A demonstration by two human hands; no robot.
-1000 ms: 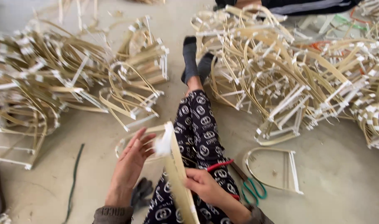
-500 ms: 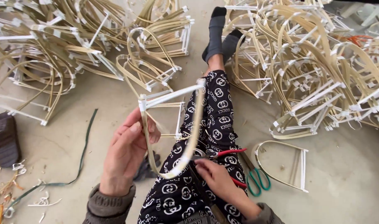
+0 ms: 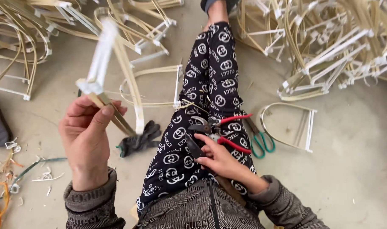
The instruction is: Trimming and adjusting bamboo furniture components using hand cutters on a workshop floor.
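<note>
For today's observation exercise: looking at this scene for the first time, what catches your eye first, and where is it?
The left hand lifts a bent cane frame with white-wrapped joints, blurred, at centre left. On the patterned trouser leg the right hand touches red-handled pliers, with green-handled scissors on the floor beside it. Heaps of similar frames fill both upper corners.

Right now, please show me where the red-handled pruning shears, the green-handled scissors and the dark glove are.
red-handled pruning shears (image 3: 221,129): head view, on the pivot near the blades.
green-handled scissors (image 3: 261,142): head view, on the green handle loops.
dark glove (image 3: 138,140): head view, on the middle of the glove on the floor.
</note>
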